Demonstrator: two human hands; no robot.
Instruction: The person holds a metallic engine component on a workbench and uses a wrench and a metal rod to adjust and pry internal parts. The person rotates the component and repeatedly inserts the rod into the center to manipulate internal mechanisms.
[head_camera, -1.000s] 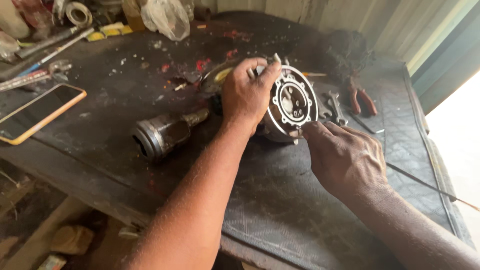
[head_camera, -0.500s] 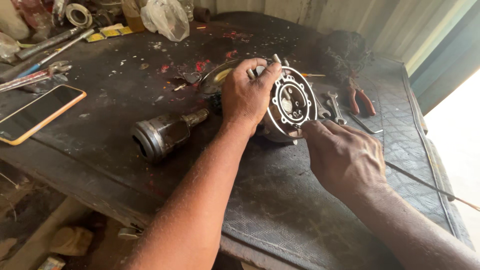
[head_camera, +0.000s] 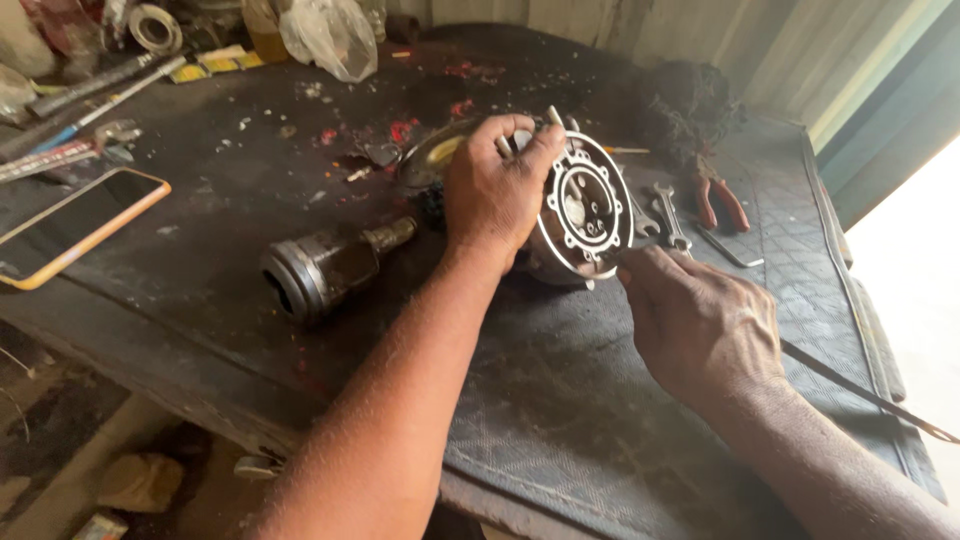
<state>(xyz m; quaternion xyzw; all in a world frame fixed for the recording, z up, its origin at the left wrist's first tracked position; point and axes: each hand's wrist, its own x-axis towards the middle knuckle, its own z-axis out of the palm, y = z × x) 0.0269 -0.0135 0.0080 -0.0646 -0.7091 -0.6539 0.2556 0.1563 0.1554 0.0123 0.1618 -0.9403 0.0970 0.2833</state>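
A round metal engine part with a pale ring-shaped gasket face (head_camera: 585, 208) stands on edge on the dark workbench (head_camera: 200, 270). My left hand (head_camera: 495, 195) grips its upper left rim from behind. At the lower right rim, my right hand (head_camera: 700, 325) pinches a thin long tool (head_camera: 860, 385) whose tip touches the gasket face. The rest of that tool trails off to the right past my wrist.
A grey cylindrical metal part (head_camera: 325, 268) lies left of my left arm. A phone with an orange case (head_camera: 75, 225) lies at the left edge. Red-handled pliers (head_camera: 718, 198) and a spanner (head_camera: 672, 215) rest behind the engine part. A plastic bag (head_camera: 330, 35) and tools crowd the back.
Both hands stay on the engine part; my right hand has shifted only slightly along the lower rim.
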